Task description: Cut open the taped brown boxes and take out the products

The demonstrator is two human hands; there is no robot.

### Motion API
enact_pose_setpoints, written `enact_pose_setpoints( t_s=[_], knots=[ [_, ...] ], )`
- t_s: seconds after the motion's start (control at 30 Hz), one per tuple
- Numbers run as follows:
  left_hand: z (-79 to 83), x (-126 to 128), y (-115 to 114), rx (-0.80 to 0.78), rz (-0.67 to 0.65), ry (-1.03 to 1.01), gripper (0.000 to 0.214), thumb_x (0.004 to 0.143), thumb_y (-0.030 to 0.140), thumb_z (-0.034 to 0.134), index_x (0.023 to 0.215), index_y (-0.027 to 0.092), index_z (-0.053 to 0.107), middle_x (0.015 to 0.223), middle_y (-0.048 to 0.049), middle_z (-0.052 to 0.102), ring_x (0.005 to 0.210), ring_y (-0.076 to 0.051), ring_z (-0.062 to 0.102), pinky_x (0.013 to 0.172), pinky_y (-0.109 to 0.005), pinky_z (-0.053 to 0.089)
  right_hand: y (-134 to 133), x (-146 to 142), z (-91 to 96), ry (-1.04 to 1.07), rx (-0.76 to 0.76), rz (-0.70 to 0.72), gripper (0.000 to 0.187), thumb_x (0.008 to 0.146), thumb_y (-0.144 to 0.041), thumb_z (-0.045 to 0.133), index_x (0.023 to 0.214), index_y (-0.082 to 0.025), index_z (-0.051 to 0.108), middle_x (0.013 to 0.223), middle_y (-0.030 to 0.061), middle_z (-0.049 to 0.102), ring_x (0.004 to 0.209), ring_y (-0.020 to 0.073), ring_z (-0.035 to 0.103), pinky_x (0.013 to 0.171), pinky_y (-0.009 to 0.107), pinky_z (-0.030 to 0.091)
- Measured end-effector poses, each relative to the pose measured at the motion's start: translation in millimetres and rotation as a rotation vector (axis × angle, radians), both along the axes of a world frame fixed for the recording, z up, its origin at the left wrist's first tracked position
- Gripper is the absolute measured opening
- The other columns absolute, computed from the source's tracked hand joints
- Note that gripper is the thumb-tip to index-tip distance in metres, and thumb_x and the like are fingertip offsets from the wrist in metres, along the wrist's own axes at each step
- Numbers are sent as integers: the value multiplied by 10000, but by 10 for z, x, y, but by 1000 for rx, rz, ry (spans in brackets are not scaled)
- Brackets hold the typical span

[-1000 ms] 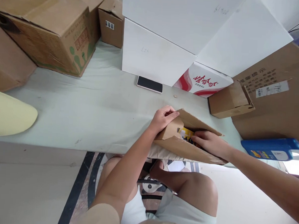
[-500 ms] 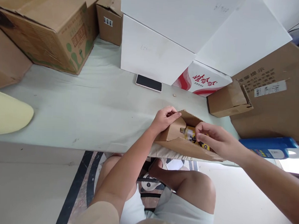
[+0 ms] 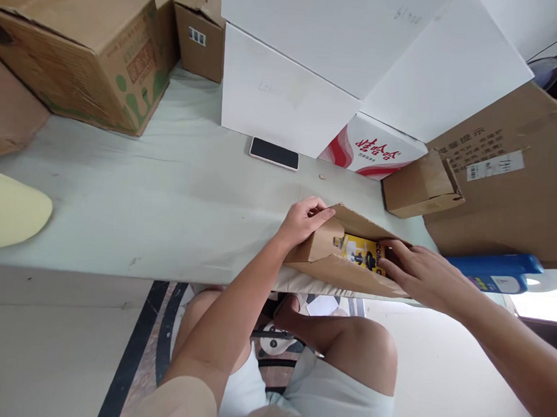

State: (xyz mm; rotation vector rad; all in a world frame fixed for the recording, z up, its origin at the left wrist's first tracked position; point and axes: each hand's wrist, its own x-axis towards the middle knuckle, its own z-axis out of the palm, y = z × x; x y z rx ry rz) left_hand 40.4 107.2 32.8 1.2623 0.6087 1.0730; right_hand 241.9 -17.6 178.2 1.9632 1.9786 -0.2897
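the right hand (image 3: 408, 268) partly hides the yellow item (image 3: 361, 251).

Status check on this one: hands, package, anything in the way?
Left hand holding open carton at left end. Right hand in opening, at yellow package, grip unclear. Package inside carton, partly hidden by right hand.

“CO…” on the yellow pack (image 3: 358, 250), “提示” on the big carton (image 3: 516, 215)

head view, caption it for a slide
Left hand on an open cardboard box, right hand at the yellow printed item inside.
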Motion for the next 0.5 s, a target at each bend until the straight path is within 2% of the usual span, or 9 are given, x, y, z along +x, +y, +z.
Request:
enact_pose_setpoints(
  t_s=[0.07, 0.1, 0.2, 0.27, 0.4, 0.5],
  knots=[
    [-7, 9, -4, -13, 3, -12, 373, 846, 542, 671, 718, 201, 590, 739, 13, 572, 747, -139, 549, 717, -277, 432, 9, 6, -50, 73, -26, 34, 357, 912, -473, 398, 929, -236, 664, 1308, 163, 671, 981, 337, 666, 995, 548, 453],
    [-10, 13, -6, -19, 2, -18, 383, 842, 554, 674, 718, 202, 585, 732, 13, 567, 742, -140, 546, 713, -280, 430, 15, 0, -67, 100, -34, -3, 373, 921, -482, 388, 984, -242, 667, 1331, 153, 665, 1029, 345, 663, 1009, 555, 457],
    [-12, 27, -17, -36, 2, -45, 403, 833, 573, 674, 713, 205, 564, 713, 19, 548, 718, -137, 526, 704, -283, 422, -1, -55, -77, 153, -38, -226, 442, 928, -551, 406, 1214, -280, 605, 1190, 103, 733, 1041, 329, 677, 945, 524, 518],
    [-3, 32, -25, -48, 10, -54, 407, 828, 572, 671, 702, 205, 551, 704, 24, 536, 707, -133, 515, 705, -283, 418, -56, -116, -62, 183, -16, -330, 471, 912, -583, 440, 1257, -299, 588, 1102, 78, 759, 1069, 332, 681, 955, 530, 518],
    [22, 32, -33, -65, 19, -47, 410, 820, 573, 673, 691, 205, 546, 694, 24, 530, 711, -136, 508, 709, -283, 414, -186, -222, -34, 310, 112, -351, 528, 908, -658, 463, 1305, -332, 589, 1288, 79, 724, 1289, 363, 601, 1055, 564, 467],
    [25, 31, -32, -65, 29, -45, 417, 820, 584, 677, 699, 204, 556, 695, 22, 531, 722, -140, 506, 709, -283, 415, -184, -200, -56, 470, 115, -397, 610, 898, -669, 520, 1394, -314, 539, 1276, 89, 737, 1205, 329, 672, 996, 478, 536]
  ],
)
